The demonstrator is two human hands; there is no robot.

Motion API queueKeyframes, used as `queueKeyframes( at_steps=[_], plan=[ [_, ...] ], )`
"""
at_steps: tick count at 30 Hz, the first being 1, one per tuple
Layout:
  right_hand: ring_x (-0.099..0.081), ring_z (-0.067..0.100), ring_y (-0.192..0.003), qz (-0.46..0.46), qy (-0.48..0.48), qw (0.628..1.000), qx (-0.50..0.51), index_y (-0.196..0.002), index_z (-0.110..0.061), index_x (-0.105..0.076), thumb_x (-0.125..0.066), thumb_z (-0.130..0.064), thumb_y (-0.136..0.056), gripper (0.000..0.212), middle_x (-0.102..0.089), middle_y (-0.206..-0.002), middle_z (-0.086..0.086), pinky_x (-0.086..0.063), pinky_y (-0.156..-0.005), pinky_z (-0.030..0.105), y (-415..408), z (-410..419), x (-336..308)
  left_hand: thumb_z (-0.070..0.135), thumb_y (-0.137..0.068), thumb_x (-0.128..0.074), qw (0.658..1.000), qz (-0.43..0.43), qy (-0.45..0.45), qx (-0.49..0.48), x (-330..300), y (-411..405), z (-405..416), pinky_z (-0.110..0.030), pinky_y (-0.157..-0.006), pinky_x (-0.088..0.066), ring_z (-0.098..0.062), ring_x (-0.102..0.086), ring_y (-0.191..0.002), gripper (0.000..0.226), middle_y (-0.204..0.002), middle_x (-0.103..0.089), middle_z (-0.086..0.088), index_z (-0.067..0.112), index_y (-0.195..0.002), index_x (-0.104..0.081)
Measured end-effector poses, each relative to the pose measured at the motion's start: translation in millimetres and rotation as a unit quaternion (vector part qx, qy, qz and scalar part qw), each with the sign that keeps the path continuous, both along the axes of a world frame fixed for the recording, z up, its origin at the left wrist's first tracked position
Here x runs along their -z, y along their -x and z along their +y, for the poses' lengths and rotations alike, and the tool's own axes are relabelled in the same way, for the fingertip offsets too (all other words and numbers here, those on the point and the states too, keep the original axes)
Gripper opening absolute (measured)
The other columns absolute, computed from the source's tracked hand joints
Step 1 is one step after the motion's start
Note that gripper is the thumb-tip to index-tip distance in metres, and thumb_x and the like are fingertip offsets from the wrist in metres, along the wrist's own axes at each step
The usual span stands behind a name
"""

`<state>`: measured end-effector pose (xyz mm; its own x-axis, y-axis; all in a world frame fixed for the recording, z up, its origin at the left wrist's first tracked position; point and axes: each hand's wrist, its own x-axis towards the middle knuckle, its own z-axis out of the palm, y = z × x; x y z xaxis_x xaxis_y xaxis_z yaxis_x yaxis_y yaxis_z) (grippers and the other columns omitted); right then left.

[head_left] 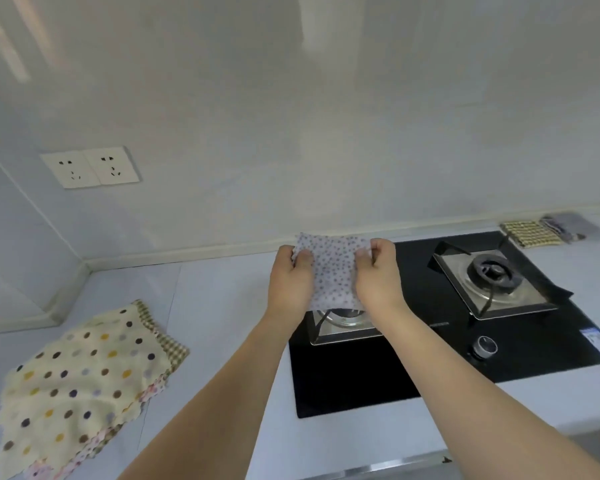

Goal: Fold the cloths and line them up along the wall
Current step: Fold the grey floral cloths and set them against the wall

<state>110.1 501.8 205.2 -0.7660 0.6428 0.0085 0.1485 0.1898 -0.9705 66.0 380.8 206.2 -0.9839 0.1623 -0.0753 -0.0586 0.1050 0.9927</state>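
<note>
A small white cloth with blue specks (333, 271) hangs in the air above the left burner, folded to a narrow panel. My left hand (291, 282) pinches its left edge and my right hand (378, 278) pinches its right edge. On the counter at the lower left lies a loose pile of unfolded cloths, a cream polka-dot cloth (80, 382) on top of a checked one and a pink one. By the wall at the far right, a folded yellow checked cloth (530, 233) and a folded grey cloth (568, 226) lie side by side.
A black glass gas hob (361, 372) with two burners fills the counter's middle and right; the right burner (492, 271) is uncovered. A knob (485, 346) sits near the hob's front. A double wall socket (89, 167) is on the left wall.
</note>
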Motion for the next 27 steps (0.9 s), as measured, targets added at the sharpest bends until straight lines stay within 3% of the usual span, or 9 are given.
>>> queueKeyframes(
  at_steps=[2, 5, 8, 12, 15, 19, 24, 27],
  plan=[
    [-0.059, 0.018, -0.094, 0.022, 0.028, 0.999, 0.020, -0.122, -0.020, -0.041, -0.046, -0.019, -0.099, 0.024, -0.058, -0.111, 0.006, -0.050, -0.085, 0.039, -11.0, 34.8, -3.4, 0.025, -0.098, -0.046, 1.000, -0.005, -0.004, 0.014, -5.4, -7.1, 36.0, -0.032, -0.068, -0.038, -0.016, -0.045, -0.072, 0.017, -0.079, -0.046, -0.003, 0.012, -0.088, -0.049],
    [-0.059, 0.014, -0.090, 0.038, 0.100, 0.992, 0.062, -0.129, -0.019, -0.042, -0.049, -0.013, -0.097, 0.033, -0.057, -0.115, 0.008, -0.049, -0.077, 0.028, -30.9, 92.9, -9.7, 0.027, -0.098, -0.046, 0.999, -0.017, -0.006, 0.037, -9.2, -20.3, 95.6, -0.030, -0.067, -0.039, -0.017, -0.048, -0.074, 0.018, -0.081, -0.050, -0.005, 0.010, -0.097, -0.052],
    [-0.060, 0.020, -0.105, -0.003, 0.221, 0.974, 0.042, -0.134, -0.011, -0.044, -0.052, -0.013, -0.095, 0.040, -0.057, -0.124, 0.006, -0.050, -0.094, 0.039, -47.8, 166.4, -8.5, 0.029, -0.098, -0.047, 0.999, -0.017, -0.003, 0.049, -12.1, -35.8, 161.1, -0.028, -0.066, -0.041, -0.014, -0.050, -0.073, 0.012, -0.083, -0.052, 0.000, 0.023, -0.089, -0.051],
    [-0.068, 0.028, -0.094, -0.090, 0.345, 0.934, 0.006, -0.110, -0.007, -0.064, -0.055, -0.030, -0.095, 0.029, -0.071, -0.104, 0.011, -0.056, -0.083, 0.041, -71.2, 256.2, -12.6, 0.025, -0.099, -0.047, 0.998, -0.018, 0.007, 0.064, -11.6, -54.6, 246.6, -0.024, -0.054, -0.029, -0.015, -0.038, -0.067, 0.023, -0.077, -0.039, 0.000, 0.030, -0.078, -0.037],
    [-0.068, 0.031, -0.097, -0.124, 0.377, 0.918, 0.005, -0.107, -0.007, -0.067, -0.053, -0.032, -0.096, 0.031, -0.071, -0.105, 0.013, -0.053, -0.091, 0.046, -82.6, 312.9, -8.7, 0.024, -0.100, -0.046, 0.996, -0.037, 0.024, 0.081, -9.6, -62.8, 302.6, -0.020, -0.051, -0.028, -0.009, -0.034, -0.060, 0.026, -0.071, -0.036, 0.008, 0.029, -0.077, -0.035],
    [-0.067, 0.034, -0.101, -0.136, 0.397, 0.908, -0.005, -0.115, -0.008, -0.065, -0.055, -0.028, -0.093, 0.031, -0.070, -0.110, 0.015, -0.051, -0.093, 0.053, -82.0, 370.0, 1.5, 0.026, -0.098, -0.044, 0.993, -0.055, 0.046, 0.091, -0.8, -52.6, 362.7, -0.024, -0.058, -0.033, -0.015, -0.041, -0.073, 0.009, -0.081, -0.042, 0.001, 0.018, -0.094, -0.043],
    [-0.066, 0.033, -0.100, -0.103, 0.410, 0.905, 0.056, -0.117, -0.004, -0.062, -0.053, -0.020, -0.096, 0.028, -0.069, -0.111, 0.017, -0.056, -0.081, 0.044, -77.7, 444.6, 11.9, 0.023, -0.095, -0.043, 0.986, -0.090, 0.074, 0.123, 19.4, -30.3, 448.5, -0.030, -0.064, -0.035, -0.017, -0.043, -0.080, 0.011, -0.089, -0.044, -0.007, 0.013, -0.095, -0.048],
    [-0.065, 0.031, -0.102, -0.127, 0.368, 0.916, 0.096, -0.116, -0.001, -0.063, -0.054, -0.021, -0.096, 0.030, -0.067, -0.115, 0.016, -0.053, -0.091, 0.044, -76.7, 504.9, 17.8, 0.024, -0.097, -0.042, 0.978, -0.112, 0.104, 0.145, 27.8, -28.1, 508.4, -0.029, -0.068, -0.039, -0.015, -0.049, -0.080, 0.022, -0.092, -0.051, -0.006, 0.006, -0.104, -0.054]
  ],
)
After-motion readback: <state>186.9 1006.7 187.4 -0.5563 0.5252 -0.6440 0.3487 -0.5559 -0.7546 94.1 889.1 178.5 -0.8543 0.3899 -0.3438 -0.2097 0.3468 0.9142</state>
